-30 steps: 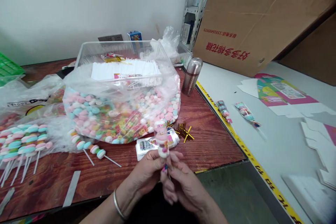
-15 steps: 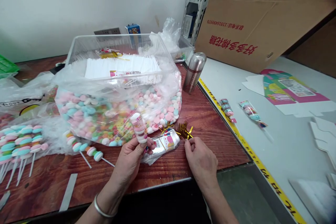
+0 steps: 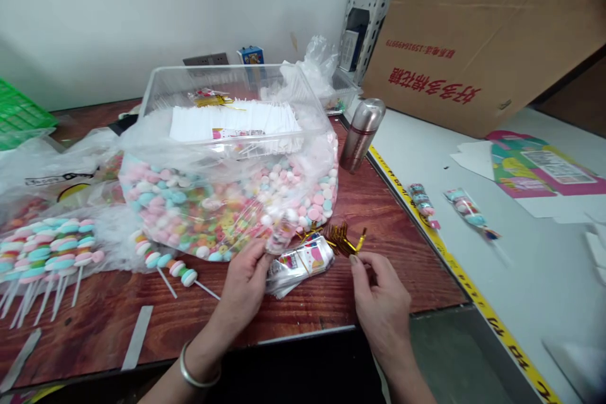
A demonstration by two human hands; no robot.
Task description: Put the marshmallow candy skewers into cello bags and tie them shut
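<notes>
My left hand [image 3: 243,284] is closed around the gathered lower end of a wrapped marshmallow skewer [image 3: 283,232], which is blurred and tilts up to the right. Between thumb and forefinger, my right hand [image 3: 381,287] pinches a gold twist tie [image 3: 361,241], raised at the edge of a small heap of gold twist ties [image 3: 339,237]. A stack of printed clear wrappers [image 3: 303,262], banded together, lies on the wooden table [image 3: 322,309] between my hands. Unwrapped marshmallow skewers [image 3: 52,246] are grouped at the far left, and two more [image 3: 165,261] lie closer in.
A big bag of loose marshmallows [image 3: 227,202] sits behind my hands, with a clear bin [image 3: 231,76] of white sticks above it. A steel flask [image 3: 363,136] stands right of it. Two wrapped skewers [image 3: 471,214] rest on the white table beside a large cardboard box [image 3: 440,44].
My right hand has left the skewer's lower end, moved right to the gold heap and now lifts a twist tie. My left hand has carried the wrapped skewer left, then tilted it right.
</notes>
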